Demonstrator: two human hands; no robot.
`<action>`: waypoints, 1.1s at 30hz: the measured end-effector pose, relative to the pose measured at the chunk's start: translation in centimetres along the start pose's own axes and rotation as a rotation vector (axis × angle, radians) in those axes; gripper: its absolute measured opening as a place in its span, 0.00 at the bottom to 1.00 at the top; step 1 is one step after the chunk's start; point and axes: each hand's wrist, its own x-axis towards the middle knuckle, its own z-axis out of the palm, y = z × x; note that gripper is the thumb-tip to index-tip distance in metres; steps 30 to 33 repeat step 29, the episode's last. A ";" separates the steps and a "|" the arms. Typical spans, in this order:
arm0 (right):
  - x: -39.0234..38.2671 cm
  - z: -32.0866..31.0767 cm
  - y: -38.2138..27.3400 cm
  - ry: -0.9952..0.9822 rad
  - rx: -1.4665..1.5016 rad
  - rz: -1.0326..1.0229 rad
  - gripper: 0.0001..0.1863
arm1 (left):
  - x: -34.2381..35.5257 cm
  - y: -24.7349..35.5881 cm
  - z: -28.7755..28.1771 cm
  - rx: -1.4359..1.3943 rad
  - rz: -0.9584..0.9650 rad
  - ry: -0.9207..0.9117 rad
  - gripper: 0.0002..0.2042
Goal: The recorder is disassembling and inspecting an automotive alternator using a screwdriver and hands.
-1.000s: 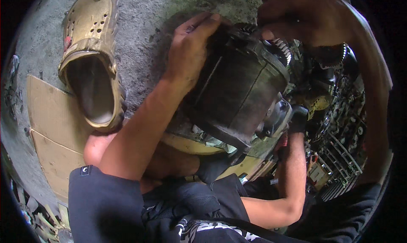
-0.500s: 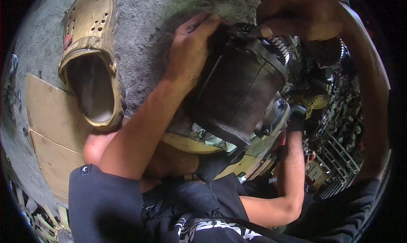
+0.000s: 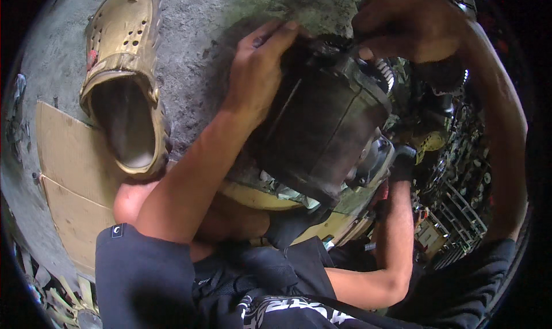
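Note:
A dark, greasy metal housing (image 3: 322, 122), roughly drum-shaped, stands tilted in front of me. My left hand (image 3: 259, 62) grips its far left edge, with the fingertips partly hidden behind the rim. At the upper right, my right hand (image 3: 411, 27) is closed, with curled fingers and the thumb tip by the housing's top edge. What lies between those fingers is in shadow. Beside that thumb, a light-toothed gear ring (image 3: 386, 76) shows at the housing's right. A rounded metal part (image 3: 376, 159) sticks out lower on the same side.
One tan clog (image 3: 123, 82) lies on the grey concrete floor (image 3: 195, 53) at the left, beside a folded cardboard sheet (image 3: 75, 174). Beyond the housing, a second dark toothed ring (image 3: 445, 79) sits among cluttered metal parts. A metal rack (image 3: 460, 208) stands at the far right.
My right hand has turned slightly, its thumb shifting a little right and down. The housing has moved slightly, while my left hand keeps its place on the edge.

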 end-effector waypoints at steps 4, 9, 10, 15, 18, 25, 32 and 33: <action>-1.0 0.9 -0.3 0.283 -0.102 -0.074 0.16 | 0.0 0.4 -0.2 -0.069 -0.034 -0.114 0.14; -3.2 0.3 -1.8 0.239 -0.119 -0.058 0.14 | -0.7 1.1 0.7 -0.039 -0.012 -0.054 0.14; -2.8 0.5 -1.8 0.284 -0.133 -0.108 0.14 | -0.8 1.2 0.6 0.007 -0.007 -0.053 0.14; -0.7 0.5 -1.2 0.256 -0.106 -0.200 0.14 | -0.8 1.2 0.3 -0.007 0.015 -0.100 0.14; -0.9 -0.2 -1.6 0.200 -0.150 -0.109 0.15 | -0.5 0.8 0.3 -0.023 0.027 -0.113 0.15; -1.0 -0.5 -4.0 0.194 -0.227 -0.082 0.16 | -0.2 0.6 -0.2 0.044 0.054 -0.103 0.15; -1.3 -1.4 -4.4 0.126 -0.124 0.051 0.17 | 0.1 0.4 -0.2 0.117 0.037 -0.059 0.15; -1.3 -1.4 -4.4 0.126 -0.124 0.051 0.17 | 0.1 0.4 -0.2 0.117 0.037 -0.059 0.15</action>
